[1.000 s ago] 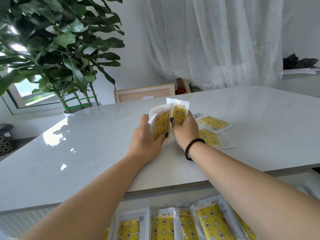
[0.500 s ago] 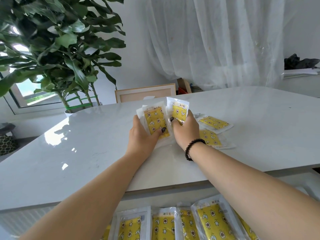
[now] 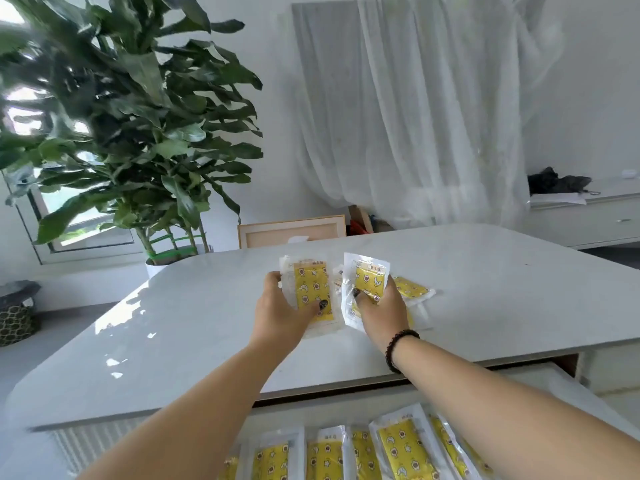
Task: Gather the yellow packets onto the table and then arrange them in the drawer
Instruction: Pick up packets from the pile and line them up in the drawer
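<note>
Separating: left hand (image 3: 277,315), right hand (image 3: 382,311) packets (image 3: 311,292) apart, apparently.

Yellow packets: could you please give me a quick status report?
Left hand grips one packet. Right hand grips another. More on table, a row in drawer. Nothing in the way.

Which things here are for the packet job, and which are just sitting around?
For the job:
left hand holding a yellow packet
right hand holding another packet
packets lying on the table
packets in the drawer
table

Just sitting around:
plant
curtain
picture frame
</note>
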The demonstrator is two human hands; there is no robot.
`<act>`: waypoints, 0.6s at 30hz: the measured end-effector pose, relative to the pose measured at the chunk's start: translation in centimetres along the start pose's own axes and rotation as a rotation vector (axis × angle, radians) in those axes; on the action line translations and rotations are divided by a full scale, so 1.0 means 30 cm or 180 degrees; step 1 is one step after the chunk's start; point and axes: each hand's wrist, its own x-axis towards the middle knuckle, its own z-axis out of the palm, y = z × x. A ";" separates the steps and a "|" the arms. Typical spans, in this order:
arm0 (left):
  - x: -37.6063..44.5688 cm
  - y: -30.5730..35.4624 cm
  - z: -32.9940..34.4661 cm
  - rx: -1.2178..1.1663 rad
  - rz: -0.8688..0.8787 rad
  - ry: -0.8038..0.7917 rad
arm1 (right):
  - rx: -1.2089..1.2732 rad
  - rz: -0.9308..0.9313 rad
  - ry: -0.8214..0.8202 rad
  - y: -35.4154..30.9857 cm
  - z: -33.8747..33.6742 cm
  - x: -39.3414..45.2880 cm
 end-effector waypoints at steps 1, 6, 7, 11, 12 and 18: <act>-0.016 0.026 -0.020 0.0001 0.0014 -0.0019 | 0.0003 0.0045 -0.0030 -0.022 -0.022 -0.015; -0.138 0.111 -0.099 -0.0073 -0.0010 0.0069 | -0.0090 0.0060 -0.0265 -0.151 -0.145 -0.089; -0.167 0.118 -0.109 -0.0100 -0.0042 0.0074 | -0.0163 0.0018 -0.0385 -0.182 -0.171 -0.104; -0.281 0.142 -0.124 -0.0175 -0.0187 -0.0050 | -0.0397 0.0188 -0.0988 -0.235 -0.263 -0.148; -0.306 0.147 -0.122 -0.0159 -0.0194 -0.0104 | -0.0583 0.0288 -0.1163 -0.228 -0.283 -0.156; -0.409 0.165 -0.069 0.0039 -0.0156 -0.0463 | -0.2578 0.0720 -0.2209 -0.144 -0.395 -0.190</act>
